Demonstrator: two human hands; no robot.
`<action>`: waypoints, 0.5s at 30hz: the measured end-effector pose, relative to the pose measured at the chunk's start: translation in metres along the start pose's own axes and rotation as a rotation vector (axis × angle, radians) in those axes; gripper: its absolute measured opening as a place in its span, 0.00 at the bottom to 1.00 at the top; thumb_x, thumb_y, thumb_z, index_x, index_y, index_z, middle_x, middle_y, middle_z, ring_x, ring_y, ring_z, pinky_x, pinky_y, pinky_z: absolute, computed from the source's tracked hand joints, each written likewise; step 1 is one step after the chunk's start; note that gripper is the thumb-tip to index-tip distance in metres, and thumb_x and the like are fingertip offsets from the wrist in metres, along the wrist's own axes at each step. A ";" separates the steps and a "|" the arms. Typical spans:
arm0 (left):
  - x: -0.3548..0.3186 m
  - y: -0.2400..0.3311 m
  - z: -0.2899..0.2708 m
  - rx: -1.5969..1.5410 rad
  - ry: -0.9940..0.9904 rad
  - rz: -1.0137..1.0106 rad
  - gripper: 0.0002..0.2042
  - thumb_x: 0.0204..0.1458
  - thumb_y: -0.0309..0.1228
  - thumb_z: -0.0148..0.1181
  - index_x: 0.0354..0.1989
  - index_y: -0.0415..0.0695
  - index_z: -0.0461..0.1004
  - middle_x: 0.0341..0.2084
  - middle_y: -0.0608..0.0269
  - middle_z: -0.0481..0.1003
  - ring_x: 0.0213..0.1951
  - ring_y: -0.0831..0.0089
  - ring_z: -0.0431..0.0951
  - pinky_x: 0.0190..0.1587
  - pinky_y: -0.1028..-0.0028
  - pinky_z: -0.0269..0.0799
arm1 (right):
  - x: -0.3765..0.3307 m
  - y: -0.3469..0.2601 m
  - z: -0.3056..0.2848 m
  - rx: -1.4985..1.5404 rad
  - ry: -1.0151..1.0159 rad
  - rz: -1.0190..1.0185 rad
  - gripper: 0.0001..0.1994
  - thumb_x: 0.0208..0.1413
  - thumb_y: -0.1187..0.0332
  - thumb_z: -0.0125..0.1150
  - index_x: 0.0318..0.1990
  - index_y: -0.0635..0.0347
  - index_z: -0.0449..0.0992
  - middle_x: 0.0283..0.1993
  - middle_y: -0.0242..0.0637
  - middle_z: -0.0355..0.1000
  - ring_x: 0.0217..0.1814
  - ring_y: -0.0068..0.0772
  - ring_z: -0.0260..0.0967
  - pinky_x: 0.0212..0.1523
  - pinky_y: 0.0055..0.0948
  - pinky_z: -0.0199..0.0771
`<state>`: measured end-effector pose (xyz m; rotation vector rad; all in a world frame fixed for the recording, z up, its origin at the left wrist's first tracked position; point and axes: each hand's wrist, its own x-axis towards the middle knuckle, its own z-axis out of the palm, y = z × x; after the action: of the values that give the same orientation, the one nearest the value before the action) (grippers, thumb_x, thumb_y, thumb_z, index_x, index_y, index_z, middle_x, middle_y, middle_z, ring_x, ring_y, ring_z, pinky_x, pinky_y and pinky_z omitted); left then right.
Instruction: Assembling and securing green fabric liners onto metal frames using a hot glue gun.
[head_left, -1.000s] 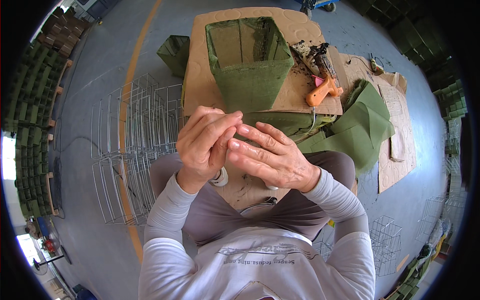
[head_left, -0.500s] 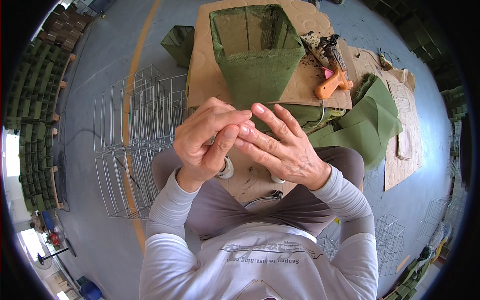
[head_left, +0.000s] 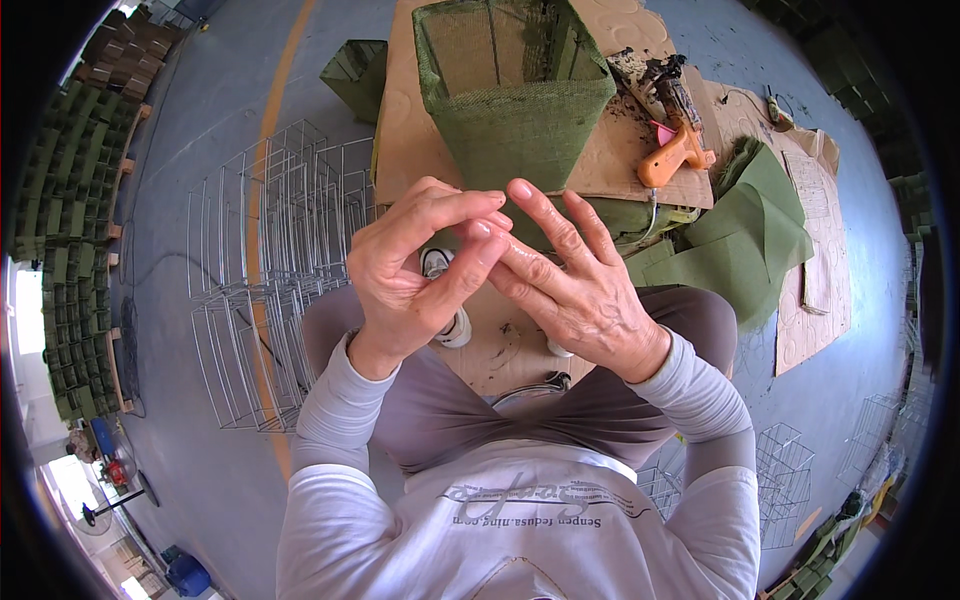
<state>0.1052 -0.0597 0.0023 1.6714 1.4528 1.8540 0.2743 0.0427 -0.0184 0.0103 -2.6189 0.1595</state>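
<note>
My left hand (head_left: 405,270) is closed, its thumb and fingers pinching a finger of my right hand (head_left: 595,300). The right hand's other fingers are stretched out and spread, with a wet-looking shine on the skin. Both hands hang above my lap, just this side of a green mesh-fabric basket (head_left: 515,140) with a wire frame inside. That basket stands on a cardboard-topped support (head_left: 400,110). Right of it lies an orange glue gun (head_left: 668,160), its front end caked in dark residue. Neither hand touches the basket or the gun.
Folded green fabric sheets (head_left: 755,230) lie on the right beside more cardboard (head_left: 810,290). Bare wire frames (head_left: 270,290) stand on the floor at my left. A smaller green basket (head_left: 358,80) sits at the far left, and stacked green goods (head_left: 75,200) line the left side.
The left thumb and fingers have shifted along the held right finger, and both hands have risen slightly in the picture. The basket and glue gun sit a little differently in view.
</note>
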 end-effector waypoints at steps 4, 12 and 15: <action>-0.001 -0.002 0.002 0.055 -0.018 0.007 0.14 0.48 0.16 0.64 0.45 0.37 0.78 0.30 0.58 0.79 0.34 0.73 0.79 0.38 0.76 0.74 | 0.000 0.000 0.000 -0.036 -0.006 0.006 0.20 0.46 0.64 0.61 0.50 0.45 0.81 0.73 0.22 0.55 0.79 0.45 0.44 0.69 0.57 0.55; -0.003 0.001 0.001 -0.033 -0.029 -0.102 0.14 0.50 0.16 0.61 0.46 0.36 0.78 0.35 0.57 0.81 0.34 0.76 0.77 0.39 0.76 0.73 | -0.001 -0.001 0.004 -0.055 0.020 0.037 0.19 0.47 0.64 0.61 0.50 0.43 0.81 0.73 0.20 0.56 0.78 0.44 0.45 0.72 0.56 0.49; -0.003 0.002 0.000 -0.125 -0.027 -0.150 0.13 0.52 0.16 0.59 0.47 0.35 0.77 0.37 0.55 0.81 0.36 0.76 0.77 0.41 0.76 0.73 | -0.002 0.000 0.006 -0.016 0.030 0.048 0.19 0.47 0.64 0.61 0.50 0.44 0.81 0.73 0.21 0.56 0.78 0.44 0.45 0.73 0.56 0.47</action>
<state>0.1074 -0.0632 0.0019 1.4822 1.3799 1.7949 0.2728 0.0416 -0.0243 -0.0602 -2.5917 0.1539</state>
